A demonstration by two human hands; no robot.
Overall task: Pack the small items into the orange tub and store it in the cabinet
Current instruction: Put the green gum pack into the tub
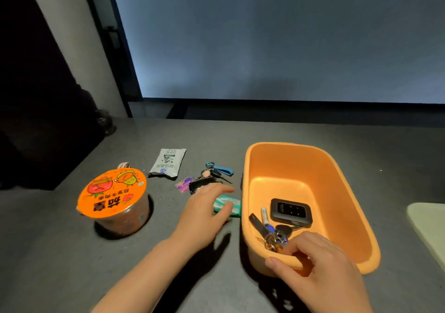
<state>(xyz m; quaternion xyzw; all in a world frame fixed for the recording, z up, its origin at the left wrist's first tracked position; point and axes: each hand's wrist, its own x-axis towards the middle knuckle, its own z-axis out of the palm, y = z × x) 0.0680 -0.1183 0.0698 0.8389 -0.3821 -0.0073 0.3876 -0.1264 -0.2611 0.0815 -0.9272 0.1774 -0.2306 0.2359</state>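
Observation:
The orange tub (337,192) stands on the grey surface at the right. Inside it lie a black pocket device (290,212), a small white tube (265,215) and a bunch of keys (274,235). My right hand (320,267) is at the tub's near rim, thumb outside and fingers curled over the edge beside the keys. My left hand (204,214) reaches out with straight fingers over a green pack (232,204), thumb lying across it. Just beyond its fingertips are a black key fob (201,184), a purple tag (183,184) and keys on a blue strap (221,170).
An orange-lidded instant noodle cup (113,199) stands at the left, with a white sachet (168,162) behind it. A pale green object (428,226) sits at the right edge. A large screen (277,35) rises behind the surface; dark furniture (36,144) stands at the left.

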